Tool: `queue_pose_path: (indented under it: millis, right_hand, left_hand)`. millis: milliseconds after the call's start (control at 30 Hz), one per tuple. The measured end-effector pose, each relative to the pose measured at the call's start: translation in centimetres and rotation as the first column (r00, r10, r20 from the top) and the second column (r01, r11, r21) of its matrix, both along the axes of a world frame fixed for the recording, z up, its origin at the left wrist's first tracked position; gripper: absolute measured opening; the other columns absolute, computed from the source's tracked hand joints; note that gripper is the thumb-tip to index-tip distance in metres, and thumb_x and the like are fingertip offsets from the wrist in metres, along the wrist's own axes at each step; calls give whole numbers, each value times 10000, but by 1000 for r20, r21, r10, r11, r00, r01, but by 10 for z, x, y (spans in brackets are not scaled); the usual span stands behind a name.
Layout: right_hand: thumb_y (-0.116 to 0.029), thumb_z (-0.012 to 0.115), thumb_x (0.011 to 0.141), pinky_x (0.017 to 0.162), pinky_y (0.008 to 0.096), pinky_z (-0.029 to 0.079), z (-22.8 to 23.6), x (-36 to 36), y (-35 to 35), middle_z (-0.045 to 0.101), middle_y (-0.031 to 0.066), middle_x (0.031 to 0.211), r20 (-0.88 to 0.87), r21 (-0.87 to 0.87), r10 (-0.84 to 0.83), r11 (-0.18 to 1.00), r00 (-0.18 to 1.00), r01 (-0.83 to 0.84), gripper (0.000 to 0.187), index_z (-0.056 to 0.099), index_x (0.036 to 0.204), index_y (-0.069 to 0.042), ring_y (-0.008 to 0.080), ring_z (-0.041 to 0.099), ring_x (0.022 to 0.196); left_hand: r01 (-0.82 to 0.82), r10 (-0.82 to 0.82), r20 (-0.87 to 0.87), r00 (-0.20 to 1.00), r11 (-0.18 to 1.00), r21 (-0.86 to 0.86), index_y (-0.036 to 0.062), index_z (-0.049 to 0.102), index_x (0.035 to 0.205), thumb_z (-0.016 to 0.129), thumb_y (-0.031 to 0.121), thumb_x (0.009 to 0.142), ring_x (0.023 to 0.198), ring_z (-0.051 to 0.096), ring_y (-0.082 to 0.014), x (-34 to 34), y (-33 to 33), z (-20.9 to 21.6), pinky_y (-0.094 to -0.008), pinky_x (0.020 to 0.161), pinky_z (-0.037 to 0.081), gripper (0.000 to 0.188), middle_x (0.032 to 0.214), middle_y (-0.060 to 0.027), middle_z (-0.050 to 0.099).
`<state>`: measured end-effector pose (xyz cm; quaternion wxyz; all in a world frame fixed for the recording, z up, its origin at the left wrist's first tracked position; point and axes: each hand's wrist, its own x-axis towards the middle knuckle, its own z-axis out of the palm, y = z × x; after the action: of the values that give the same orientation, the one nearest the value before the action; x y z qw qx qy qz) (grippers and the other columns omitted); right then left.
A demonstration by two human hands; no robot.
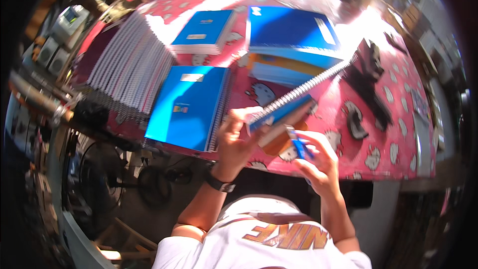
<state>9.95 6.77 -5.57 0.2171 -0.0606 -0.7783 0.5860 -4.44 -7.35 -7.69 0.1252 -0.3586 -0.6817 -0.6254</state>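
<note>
My left hand (235,132), with a dark watch on its wrist, is closed round a spiral-bound notebook (284,114) with a blue cover. The notebook is tilted on edge over the near side of the table. Its white coil (313,84) runs up to the right, well past the cover. In my right hand (321,162) are blue-handled pliers (298,145); their metal tip points up, close to the notebook's lower edge but apart from the coil. A finished-looking blue spiral notebook (189,112) lies flat left of my left hand, its coil on the right side.
Many spiral-bound notebooks (127,65) stand in a row at the left. Farther back are a small stack of blue-covered booklets (204,32) and a taller blue-covered stack (294,30). Black objects (368,89) lie at the right on the pink patterned tablecloth (388,154).
</note>
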Motion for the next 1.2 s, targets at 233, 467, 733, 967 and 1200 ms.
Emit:
queue_pose_path:
  millis: [233,467,733,967,1200]
  right_hand:
    - [-71,643,672,868,381,407,-110,43,83,542,128,1062,-89,530,-695,574,714,624,467,531,1124,-32,272,524,1003]
    - [-98,672,651,938,469,299,-114,32,78,512,88,1156,36,726,-699,510,715,462,472,535,1102,-87,290,436,1122]
    - [-96,667,643,924,461,312,-106,32,79,507,80,1145,33,717,-696,517,717,469,465,539,1091,-89,291,435,1108]
    - [-123,648,654,906,453,323,-109,32,80,508,81,1142,34,746,-692,497,721,442,454,541,1094,-92,288,438,1095]
    - [-118,648,660,901,449,325,-107,30,77,508,84,1140,17,728,-671,517,741,450,450,539,1096,-90,288,436,1099]
  left_hand:
    - [-16,5,126,992,996,93,26,570,1016,589,108,873,676,533,-81,-1,-12,20,-241,600,424,166,770,-59,607]
    - [-976,673,-722,162,215,-19,-20,516,1174,521,42,846,998,542,-391,-110,-151,138,-408,876,432,334,1090,-234,548]
    - [-925,926,-75,371,375,55,-16,564,1031,596,207,849,778,608,-225,-325,-323,171,-328,641,468,290,987,-154,615]
    - [-856,872,-141,469,410,-315,-32,587,1007,639,310,788,966,590,-371,-338,-329,143,-416,842,449,409,1003,-236,621]
    - [-999,740,-671,-51,-32,41,-7,204,1379,722,465,688,1279,277,-420,-278,-269,177,-523,1002,305,983,1368,-303,264]
